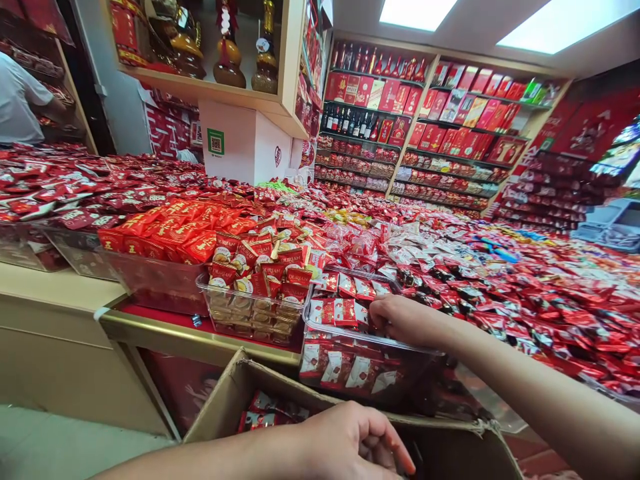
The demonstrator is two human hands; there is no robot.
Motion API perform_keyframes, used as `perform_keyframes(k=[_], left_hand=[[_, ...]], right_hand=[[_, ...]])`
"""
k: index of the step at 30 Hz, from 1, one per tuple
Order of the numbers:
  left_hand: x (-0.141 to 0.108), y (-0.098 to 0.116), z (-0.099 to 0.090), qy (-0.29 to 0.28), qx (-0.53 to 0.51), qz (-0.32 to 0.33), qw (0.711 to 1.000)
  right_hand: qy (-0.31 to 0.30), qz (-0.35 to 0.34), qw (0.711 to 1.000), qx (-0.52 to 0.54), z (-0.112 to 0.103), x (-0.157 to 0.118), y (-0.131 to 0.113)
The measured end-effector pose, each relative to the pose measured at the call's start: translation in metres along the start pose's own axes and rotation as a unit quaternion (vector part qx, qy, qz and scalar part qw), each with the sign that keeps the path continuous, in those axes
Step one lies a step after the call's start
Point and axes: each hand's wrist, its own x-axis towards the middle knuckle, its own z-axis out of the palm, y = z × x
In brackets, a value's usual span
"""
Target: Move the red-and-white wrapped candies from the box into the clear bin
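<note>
My right hand (396, 318) reaches into a clear plastic bin (360, 333) with red-and-white wrapped sweets (343, 311). Its fingers are curled down among the packets, and whatever they grip is hidden. Low in the view, my left hand (357, 440) hangs over an open cardboard box (220, 407). The index finger stands apart from the other loosely bent fingers, with nothing visible in them; the frame's bottom edge cuts off part of this hand. Red packets (260, 420) lie inside the box.
Left of that bin stands a clear bin of durian sweets (265, 283), then one of orange-red packets (170, 230). Heaped sweets (525, 300) spread to the right. Shelves (370, 120) of bottles and boxes line the back. A person in a white shirt (20, 100) is at far left.
</note>
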Motion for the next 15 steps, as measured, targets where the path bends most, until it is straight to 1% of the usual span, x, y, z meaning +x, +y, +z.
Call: perform_keyframes(k=[3, 6, 10, 12, 15], left_hand=[[0.000, 0.000, 0.000, -0.005, 0.001, -0.006, 1.000], [0.001, -0.003, -0.001, -0.008, 0.001, 0.000, 1.000], [0.001, -0.004, -0.002, -0.013, 0.005, 0.009, 1.000], [0.002, -0.003, -0.001, -0.017, 0.012, 0.008, 1.000], [0.007, -0.005, -0.002, -0.028, 0.013, 0.002, 1.000]], right_hand=[[-0.015, -0.010, 1.000, 0.019, -0.002, 0.001, 0.000], [-0.024, -0.002, 0.999, 0.034, -0.006, 0.000, -0.001], [-0.002, 0.008, 0.999, 0.041, -0.012, -0.003, -0.004], [0.010, 0.003, 0.999, 0.044, -0.014, -0.002, -0.006], [0.013, -0.007, 0.999, 0.047, -0.019, -0.003, -0.008]])
